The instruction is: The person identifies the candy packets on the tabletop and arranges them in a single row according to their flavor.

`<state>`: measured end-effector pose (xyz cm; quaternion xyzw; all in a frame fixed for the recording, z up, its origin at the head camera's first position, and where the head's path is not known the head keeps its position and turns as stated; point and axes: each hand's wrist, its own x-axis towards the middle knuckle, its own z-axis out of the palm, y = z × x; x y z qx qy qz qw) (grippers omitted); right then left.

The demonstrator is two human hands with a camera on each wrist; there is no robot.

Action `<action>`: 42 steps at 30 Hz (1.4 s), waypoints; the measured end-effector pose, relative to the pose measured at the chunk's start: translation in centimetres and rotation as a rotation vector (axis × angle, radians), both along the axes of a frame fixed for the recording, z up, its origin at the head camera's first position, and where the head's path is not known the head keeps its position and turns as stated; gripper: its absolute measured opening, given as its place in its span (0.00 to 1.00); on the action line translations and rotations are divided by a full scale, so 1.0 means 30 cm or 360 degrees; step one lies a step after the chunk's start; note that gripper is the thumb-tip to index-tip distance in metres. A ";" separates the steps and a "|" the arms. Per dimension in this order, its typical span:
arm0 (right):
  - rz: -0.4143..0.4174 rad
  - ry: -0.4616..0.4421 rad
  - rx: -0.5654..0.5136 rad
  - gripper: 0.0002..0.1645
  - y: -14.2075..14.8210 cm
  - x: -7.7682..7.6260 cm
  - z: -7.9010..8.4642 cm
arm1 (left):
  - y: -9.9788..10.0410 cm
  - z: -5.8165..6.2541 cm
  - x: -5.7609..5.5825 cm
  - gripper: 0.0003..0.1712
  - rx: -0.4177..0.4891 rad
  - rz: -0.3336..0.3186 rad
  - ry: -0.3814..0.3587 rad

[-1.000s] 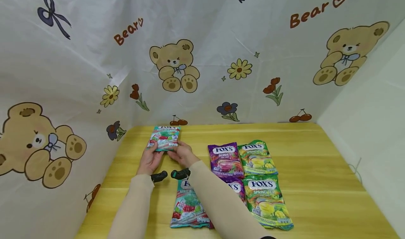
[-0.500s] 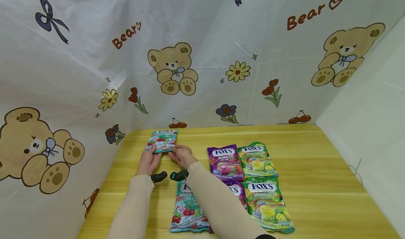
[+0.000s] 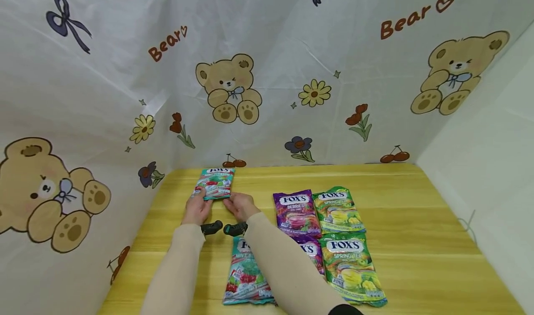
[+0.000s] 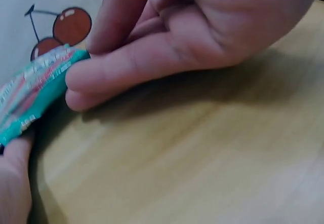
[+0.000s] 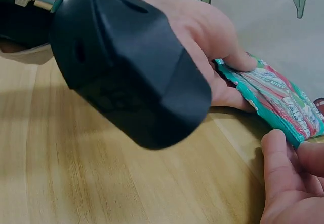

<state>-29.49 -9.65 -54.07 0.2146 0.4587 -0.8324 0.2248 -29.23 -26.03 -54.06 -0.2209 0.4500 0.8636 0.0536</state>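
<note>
A teal Fox's Mint Blossom candy bag (image 3: 214,184) is held between both hands at the table's back left, near the wall. My left hand (image 3: 196,209) grips its near left corner, thumb on top and fingers underneath, as the right wrist view shows. At the near right corner, my right hand (image 3: 243,206) pinches the bag between thumb and fingers. In the left wrist view the right hand (image 4: 202,31) looms large, while only part of the left hand (image 4: 15,183) shows at lower left. A shadow lies on the wood below the hands.
Nearer me lie another Mint Blossom bag (image 3: 247,278), partly under the right sleeve (image 3: 288,264), two purple Berries bags (image 3: 297,215) and two green Spring Tea bags (image 3: 353,271). A bear-printed wall cloth (image 3: 267,143) stands behind the table (image 3: 417,231). Black cameras (image 5: 131,77) sit on the wrists.
The held bag and both hands have shifted slightly left since the earliest frame. Both hands keep their hold, and the other bags stay in place. The head view tilts a little.
</note>
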 end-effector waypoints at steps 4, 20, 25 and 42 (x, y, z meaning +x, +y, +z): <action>-0.0028 0.0013 -0.0049 0.23 0.014 0.003 -0.003 | 0.020 0.029 -0.025 0.36 0.0177 0.0183 -0.0165; 0.0299 0.0154 -0.0181 0.30 0.069 0.008 0.001 | -0.092 0.048 0.018 0.37 0.0036 0.0035 -0.0265; 0.0351 0.0182 -0.0195 0.30 0.096 0.010 -0.004 | -0.102 0.059 0.037 0.35 -0.0305 -0.0070 -0.0312; 0.0242 0.0185 -0.0221 0.30 0.107 0.018 -0.017 | -0.124 0.071 0.064 0.35 -0.0265 -0.0040 -0.0258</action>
